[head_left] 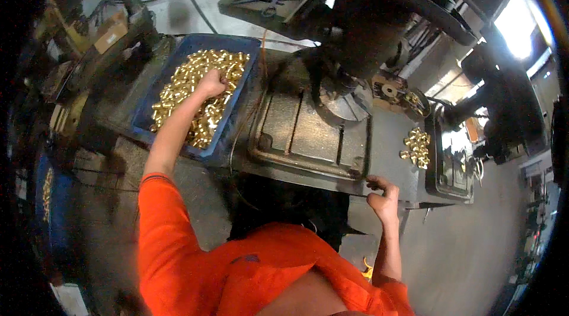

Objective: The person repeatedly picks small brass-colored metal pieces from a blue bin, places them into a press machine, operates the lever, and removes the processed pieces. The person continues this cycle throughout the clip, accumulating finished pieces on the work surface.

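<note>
Flat gray bench (388,153): L hand (211,84) amid shiny, tubular brass pcs (185,84), can't tell grip; R hand (386,199) released.

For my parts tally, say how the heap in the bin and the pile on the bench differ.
The bin heap is much larger; the bench pile has far fewer pieces. The bin heap sits inside the blue bin; the bench pile lies loose on the grey bench. The left hand is at the bin heap; no hand touches the bench pile. Both are small, shiny gold-coloured pieces.
</note>
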### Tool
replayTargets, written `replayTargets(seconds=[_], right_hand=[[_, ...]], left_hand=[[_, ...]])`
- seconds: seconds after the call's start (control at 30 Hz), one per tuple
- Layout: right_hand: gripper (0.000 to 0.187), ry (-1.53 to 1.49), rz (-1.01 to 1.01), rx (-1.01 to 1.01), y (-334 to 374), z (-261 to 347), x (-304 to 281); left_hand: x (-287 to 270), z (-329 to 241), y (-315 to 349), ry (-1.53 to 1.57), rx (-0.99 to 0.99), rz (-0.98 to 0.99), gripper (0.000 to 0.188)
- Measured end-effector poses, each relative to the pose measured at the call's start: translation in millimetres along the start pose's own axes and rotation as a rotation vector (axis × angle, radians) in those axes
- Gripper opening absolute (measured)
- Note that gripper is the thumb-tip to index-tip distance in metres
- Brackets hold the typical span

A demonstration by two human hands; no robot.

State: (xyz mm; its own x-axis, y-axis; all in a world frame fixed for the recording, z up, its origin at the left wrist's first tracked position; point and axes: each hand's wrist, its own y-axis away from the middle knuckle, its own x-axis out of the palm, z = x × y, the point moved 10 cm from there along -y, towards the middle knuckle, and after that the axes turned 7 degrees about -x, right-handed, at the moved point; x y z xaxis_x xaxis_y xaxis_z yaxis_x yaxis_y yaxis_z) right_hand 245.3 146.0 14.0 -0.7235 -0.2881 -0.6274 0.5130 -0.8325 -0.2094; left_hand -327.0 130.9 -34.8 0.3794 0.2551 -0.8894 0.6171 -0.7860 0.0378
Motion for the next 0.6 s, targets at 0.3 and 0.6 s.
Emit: replayTargets(seconds=[0.3,0.6], right_hand=[[0.041,-0.058,0.121,-0.059,-11,33,19],[0.049,-0.140,0.356,-0.516,-54,162,120]], left_hand=[[-40,-15,46,0.886,-0.109,0.025,0.024],[19,-199,182,0.946,0.237,0.262,0.015]])
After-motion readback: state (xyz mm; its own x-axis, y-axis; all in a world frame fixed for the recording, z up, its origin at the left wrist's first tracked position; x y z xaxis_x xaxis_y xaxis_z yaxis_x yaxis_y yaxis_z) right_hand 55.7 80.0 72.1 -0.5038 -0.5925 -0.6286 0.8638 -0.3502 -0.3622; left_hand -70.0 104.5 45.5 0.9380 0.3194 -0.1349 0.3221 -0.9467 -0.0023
